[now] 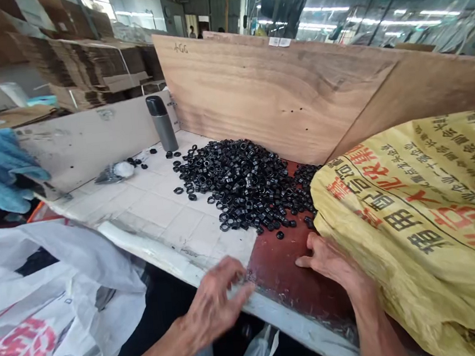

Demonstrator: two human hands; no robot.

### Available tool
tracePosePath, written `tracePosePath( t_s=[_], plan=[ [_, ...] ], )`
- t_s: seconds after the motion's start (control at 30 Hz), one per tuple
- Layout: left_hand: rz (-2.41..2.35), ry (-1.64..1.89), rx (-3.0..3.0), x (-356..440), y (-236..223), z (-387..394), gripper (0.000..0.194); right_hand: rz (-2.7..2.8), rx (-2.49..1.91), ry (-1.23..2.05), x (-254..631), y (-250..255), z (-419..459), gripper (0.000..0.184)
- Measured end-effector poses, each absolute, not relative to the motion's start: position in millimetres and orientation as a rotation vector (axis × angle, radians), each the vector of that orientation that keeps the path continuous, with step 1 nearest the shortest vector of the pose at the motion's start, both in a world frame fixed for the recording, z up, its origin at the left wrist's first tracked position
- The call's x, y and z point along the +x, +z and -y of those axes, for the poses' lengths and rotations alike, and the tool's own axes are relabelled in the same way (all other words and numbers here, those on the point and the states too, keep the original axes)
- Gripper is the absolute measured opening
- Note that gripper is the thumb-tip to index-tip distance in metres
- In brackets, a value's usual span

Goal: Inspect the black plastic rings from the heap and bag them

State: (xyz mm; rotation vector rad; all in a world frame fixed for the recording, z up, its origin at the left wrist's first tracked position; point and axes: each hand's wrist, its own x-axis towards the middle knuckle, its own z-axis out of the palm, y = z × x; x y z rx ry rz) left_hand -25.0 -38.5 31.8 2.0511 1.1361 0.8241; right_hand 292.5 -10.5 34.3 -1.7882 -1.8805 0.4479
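A large heap of small black plastic rings (246, 182) lies on the table against the wooden board. My left hand (218, 300) hovers over the table's front edge, thumb and fingers apart, with nothing visible between them; it is slightly blurred. Just below it, a small dark round piece (246, 330) shows faintly above a plastic bag (257, 355). On the red-brown surface (279, 263), in front of the heap, my right hand (333, 261) rests beside the yellow sack, thumb spread from the fingers. I see nothing in its grasp, though its palm side is partly hidden.
A yellow woven sack (414, 228) fills the right side. Tall wooden boards (253, 81) wall the back. A grey bottle (162, 123) stands in the corner near a small clear bag (115, 172). At left are a white bag (64, 295), a blue glove (1, 167) and stacked cardboard (96, 63).
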Motion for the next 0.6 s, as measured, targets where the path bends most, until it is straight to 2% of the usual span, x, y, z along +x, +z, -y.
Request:
tracePosePath(
  t_s=[0.1,0.17,0.27,0.43,0.6],
  plan=[
    [-1.480,1.046,2.013,-16,16,-10,0.021,2.027,-1.809,0.598,278,28,7,0.022],
    [-1.486,1.031,2.131,-12,5,-38,0.025,2.078,-1.735,0.669,259,29,3,0.013],
    [-1.470,0.956,2.256,-8,-4,-59,0.020,2.050,-1.620,0.696,236,35,-2,0.006],
    [-1.440,0.920,2.269,-4,-4,-48,0.015,2.005,-1.540,0.801,225,35,-3,0.018],
    [-1.349,1.022,2.193,-6,0,-32,0.021,1.856,-1.547,0.822,218,27,-2,0.015]
  ],
)
